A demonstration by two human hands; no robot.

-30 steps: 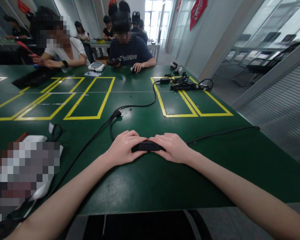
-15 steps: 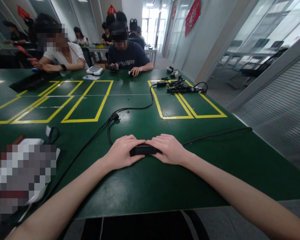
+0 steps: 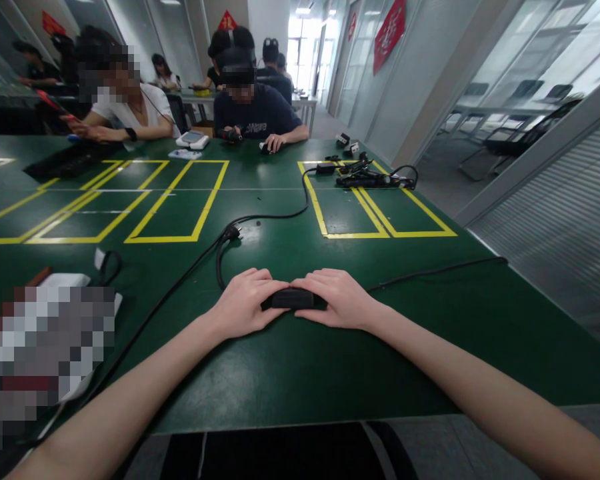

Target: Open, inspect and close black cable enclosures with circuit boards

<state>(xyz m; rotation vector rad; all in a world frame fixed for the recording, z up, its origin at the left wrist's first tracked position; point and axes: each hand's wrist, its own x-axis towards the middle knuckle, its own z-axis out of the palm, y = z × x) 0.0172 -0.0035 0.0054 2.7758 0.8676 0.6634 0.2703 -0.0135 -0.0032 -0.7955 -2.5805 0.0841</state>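
A black power adapter [image 3: 293, 299] lies on the green table, with both my hands around it. My left hand [image 3: 247, 301] wraps its left end, thumb and fingers closed on the casing. Its right end is gripped the same way by my right hand [image 3: 336, 298]. From behind my right hand a thin black cable [image 3: 435, 272] runs off toward the table's right edge. Another black cord [image 3: 220, 263] leads from behind my left hand up to a power plug [image 3: 233, 233]. My fingers hide both ends of the adapter.
A longer black cable [image 3: 180, 277] crosses the table on the left. Yellow tape outlines [image 3: 213, 200] mark the far part. Tangled black cables and devices [image 3: 375, 177] lie at far right. A blurred-out pile [image 3: 50, 340] sits at left. Two people [image 3: 260, 110] work opposite.
My right thumb has shifted slightly along the adapter's near side, and the adapter appears turned a little. Both hands keep their grip. The view has shifted slightly.
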